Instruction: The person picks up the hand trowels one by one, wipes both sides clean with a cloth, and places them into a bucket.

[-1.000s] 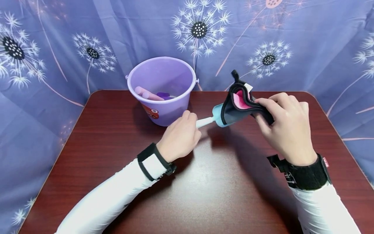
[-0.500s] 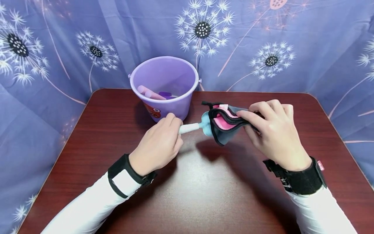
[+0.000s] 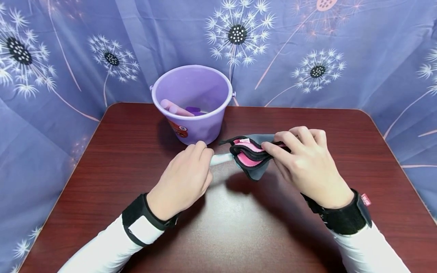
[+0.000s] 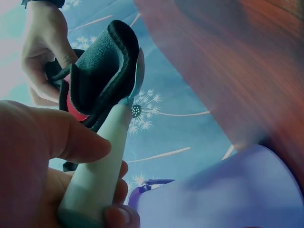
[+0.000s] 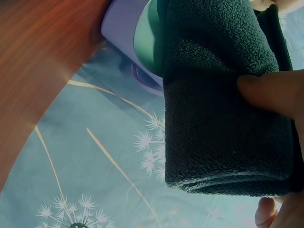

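My left hand grips the pale handle of a toy shovel, whose light blue blade points to the right. A folded cloth, grey and pink with black edging, lies against the blade and hides most of it in the head view. My right hand pinches the cloth from the right side, its thumb pressed on the dark fabric in the right wrist view. Both shovel and cloth are held above the table.
A purple bucket stands at the back of the brown table, just behind my left hand. Inside it lie pink stick-like pieces and a darker purple piece. A blue dandelion-patterned curtain hangs behind.
Both hands have come lower and nearer to me, the left also moving left. The cloth has slid leftward along the shovel and now covers the blade, which showed beside it earlier.
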{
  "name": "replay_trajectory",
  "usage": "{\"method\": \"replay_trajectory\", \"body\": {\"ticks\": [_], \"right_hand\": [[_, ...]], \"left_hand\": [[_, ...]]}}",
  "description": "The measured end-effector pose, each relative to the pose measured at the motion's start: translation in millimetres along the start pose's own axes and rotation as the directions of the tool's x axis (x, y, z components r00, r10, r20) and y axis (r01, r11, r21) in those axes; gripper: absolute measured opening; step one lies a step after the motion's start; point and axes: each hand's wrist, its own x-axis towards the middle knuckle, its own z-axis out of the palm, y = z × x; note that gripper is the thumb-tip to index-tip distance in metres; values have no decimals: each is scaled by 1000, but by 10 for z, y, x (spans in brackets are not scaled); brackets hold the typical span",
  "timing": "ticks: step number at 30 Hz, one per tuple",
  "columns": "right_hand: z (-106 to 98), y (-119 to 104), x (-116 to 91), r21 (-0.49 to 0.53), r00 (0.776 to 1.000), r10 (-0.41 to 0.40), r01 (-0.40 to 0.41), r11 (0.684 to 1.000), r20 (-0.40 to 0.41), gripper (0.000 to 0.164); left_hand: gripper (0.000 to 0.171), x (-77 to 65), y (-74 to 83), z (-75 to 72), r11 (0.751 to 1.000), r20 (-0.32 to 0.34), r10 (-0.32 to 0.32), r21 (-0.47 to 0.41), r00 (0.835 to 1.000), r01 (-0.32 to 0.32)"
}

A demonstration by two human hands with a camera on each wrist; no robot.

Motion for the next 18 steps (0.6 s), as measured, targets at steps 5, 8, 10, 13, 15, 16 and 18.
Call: {"method": "replay_trajectory", "body": {"ticks": [5, 8, 10, 13, 15, 16, 18], "right_hand": [[16, -27, 8, -33, 1000, -8, 8, 999, 12, 23], [23, -33, 4, -57, 1000, 4, -3, 998, 7, 23], [29, -26, -4, -74, 1000, 16, -15, 997, 5, 23], [32, -2, -12, -100, 999, 33, -33, 994, 4, 25], [27, 20, -16, -111, 999, 46, -45, 993, 4, 25], [23, 31, -21, -112, 999, 54, -53, 992, 4, 25], [13, 56, -26, -115, 997, 71, -70, 991, 2, 24]], "left_hand": [[8, -17, 12, 14, 1000, 7, 12, 8, 1000, -12], [5, -21, 22, 12, 1000, 13, 8, 16, 1000, -9], [6, -24, 25, 8, 1000, 13, 3, 24, 1000, -4], [8, -27, 22, 2, 999, 1, 1, 32, 1000, -1], [9, -30, 16, 1, 999, -8, -1, 34, 1000, 1], [9, -33, 12, 0, 999, -15, -3, 34, 1000, 3], [9, -40, 7, 2, 999, -25, -7, 33, 1000, 8]]}}
